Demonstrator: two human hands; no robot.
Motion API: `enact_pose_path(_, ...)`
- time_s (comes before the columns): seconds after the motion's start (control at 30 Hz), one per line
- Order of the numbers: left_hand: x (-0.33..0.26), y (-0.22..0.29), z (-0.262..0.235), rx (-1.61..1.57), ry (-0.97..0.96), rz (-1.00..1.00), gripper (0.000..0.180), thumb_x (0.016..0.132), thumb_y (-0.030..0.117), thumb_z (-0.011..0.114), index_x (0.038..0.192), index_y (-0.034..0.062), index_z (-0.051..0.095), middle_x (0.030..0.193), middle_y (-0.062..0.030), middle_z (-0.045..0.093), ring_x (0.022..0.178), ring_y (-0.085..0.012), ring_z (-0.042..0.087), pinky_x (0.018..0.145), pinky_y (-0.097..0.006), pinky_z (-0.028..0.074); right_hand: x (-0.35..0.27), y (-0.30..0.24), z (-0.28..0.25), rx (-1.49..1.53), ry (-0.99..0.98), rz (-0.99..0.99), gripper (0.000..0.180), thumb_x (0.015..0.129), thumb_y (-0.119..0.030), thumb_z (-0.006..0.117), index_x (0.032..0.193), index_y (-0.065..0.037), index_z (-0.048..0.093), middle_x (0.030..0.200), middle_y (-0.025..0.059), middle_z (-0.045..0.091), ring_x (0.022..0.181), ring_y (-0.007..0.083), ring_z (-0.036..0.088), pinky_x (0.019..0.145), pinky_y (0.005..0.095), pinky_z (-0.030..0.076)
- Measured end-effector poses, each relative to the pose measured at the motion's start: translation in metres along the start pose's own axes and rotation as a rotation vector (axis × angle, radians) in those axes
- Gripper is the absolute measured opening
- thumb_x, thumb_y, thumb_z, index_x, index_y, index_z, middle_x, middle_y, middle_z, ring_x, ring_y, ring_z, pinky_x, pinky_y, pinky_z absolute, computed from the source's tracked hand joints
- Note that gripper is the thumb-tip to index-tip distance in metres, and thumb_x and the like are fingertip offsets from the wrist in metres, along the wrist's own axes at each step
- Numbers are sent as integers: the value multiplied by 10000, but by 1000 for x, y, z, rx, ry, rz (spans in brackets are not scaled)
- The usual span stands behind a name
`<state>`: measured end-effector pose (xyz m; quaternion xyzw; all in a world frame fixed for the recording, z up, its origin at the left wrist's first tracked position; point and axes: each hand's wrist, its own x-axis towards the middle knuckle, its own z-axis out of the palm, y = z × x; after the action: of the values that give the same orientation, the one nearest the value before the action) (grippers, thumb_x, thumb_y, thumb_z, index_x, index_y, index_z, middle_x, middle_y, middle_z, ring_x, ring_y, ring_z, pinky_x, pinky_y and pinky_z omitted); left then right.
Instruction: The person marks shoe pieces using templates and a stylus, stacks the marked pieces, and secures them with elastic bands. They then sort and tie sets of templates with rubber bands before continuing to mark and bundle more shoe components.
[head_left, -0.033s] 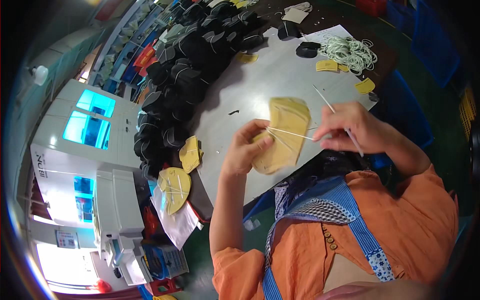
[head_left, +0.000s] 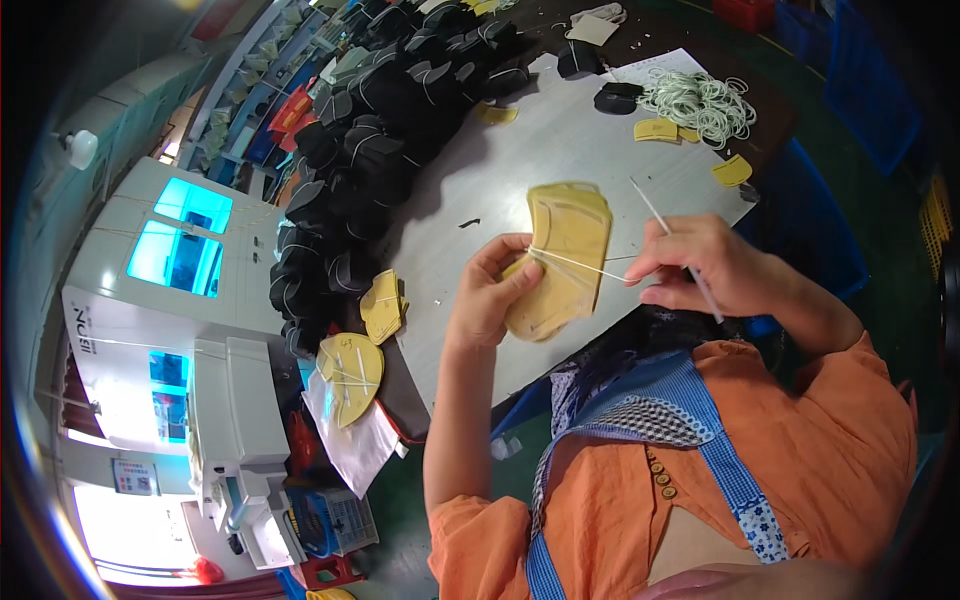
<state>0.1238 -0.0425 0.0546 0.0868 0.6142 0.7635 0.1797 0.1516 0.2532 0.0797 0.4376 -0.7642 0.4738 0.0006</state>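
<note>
My left hand point(head_left: 496, 285) is closed on the edge of a yellow curved stack of flat pieces point(head_left: 570, 240), held up above the table. A white elastic band point(head_left: 575, 262) runs from my left fingertips across the stack. Its other end is stretched out to my right hand point(head_left: 690, 262), whose fingers pinch it. The same right hand has a thin white stick point(head_left: 655, 208) with a pointed tip lodged between its fingers, slanting up past the stack.
A heap of banded black bundles point(head_left: 370, 150) lines the table's left side. At the far right lies a pile of pale elastic bands point(head_left: 700, 108) beside small yellow pieces point(head_left: 655, 131). Yellow banded stacks point(head_left: 349, 380) lie at the left edge of the grey tabletop point(head_left: 440, 210).
The yellow stack has tilted and shifted slightly left and up in my left hand. My right hand has moved a little, still pulling the band.
</note>
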Motion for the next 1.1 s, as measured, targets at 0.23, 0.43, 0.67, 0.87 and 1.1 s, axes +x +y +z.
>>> enact_pose_path(0.23,26,-26,26,-99,209,100,296,946,96,650,1210,23,537,1060,-144,672,940,-182,670,802,-295,562,25,58,54,777,541,310,352,945,-143,662,1224,36,543,1084,78,625,1002,140,618,919,286,503)
enact_pose_path(0.43,53,-35,19,100,202,154,381,948,126,661,1275,7,506,1118,-133,666,1013,-190,649,885,-309,522,55,87,35,814,296,539,439,951,-213,646,1270,50,497,1155,122,613,988,191,644,680,307,606)
enact_pose_path(0.67,84,-27,-38,547,293,96,282,947,123,654,1203,19,600,1140,-93,680,1044,-161,654,874,-303,522,113,238,-106,504,711,546,393,927,-355,664,1162,-56,566,1084,66,658,956,160,649,781,341,537)
enact_pose_path(0.87,100,-16,-70,653,335,123,241,940,93,649,1171,29,624,1079,-79,704,1006,-159,671,860,-299,534,96,424,-264,153,722,730,454,901,-430,678,1172,-77,587,1057,30,679,904,130,639,786,384,507)
enact_pose_path(1.1,88,12,-101,845,492,234,266,913,58,666,1175,49,621,1085,-76,700,1023,-162,668,849,-288,528,123,451,-252,-1138,451,1105,591,846,-519,674,1263,-112,574,1207,178,663,1142,410,614,915,512,494)
